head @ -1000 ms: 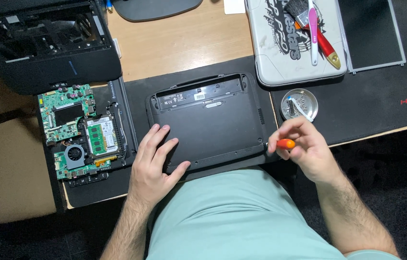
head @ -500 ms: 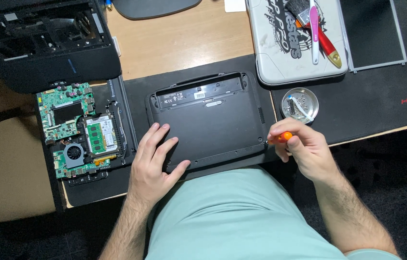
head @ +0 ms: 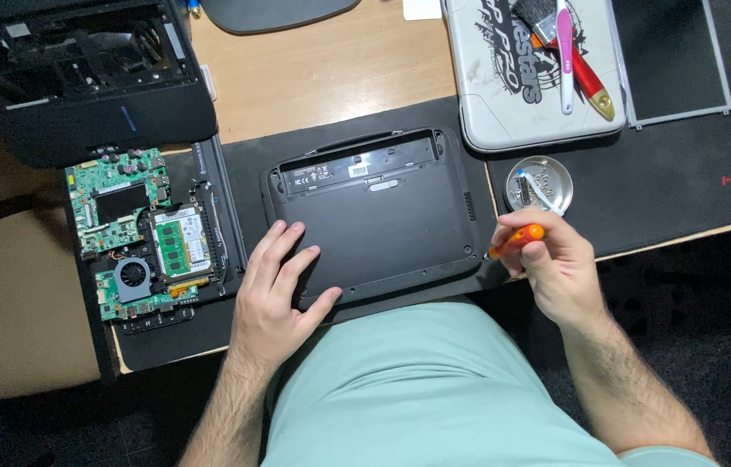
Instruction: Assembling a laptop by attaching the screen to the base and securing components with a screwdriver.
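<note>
From the head camera, the left hand (head: 275, 290) lies flat, fingers spread and holding nothing, on the lower left corner of a black laptop base (head: 374, 216) that rests underside-up on a dark mat (head: 642, 199) covering the wooden worktop (head: 322, 69). The right hand (head: 556, 264) has its fingers closed around an orange-handled screwdriver (head: 517, 239), whose tip points at the base's lower right corner. Just above that hand sits a small round metal dish (head: 538, 183). To the left of the base lies a green circuit board (head: 136, 229) with a fan, and beyond it an opened black casing (head: 80, 86). At the upper right, a white case (head: 538, 73) carries a red-handled brush (head: 573, 56).
</note>
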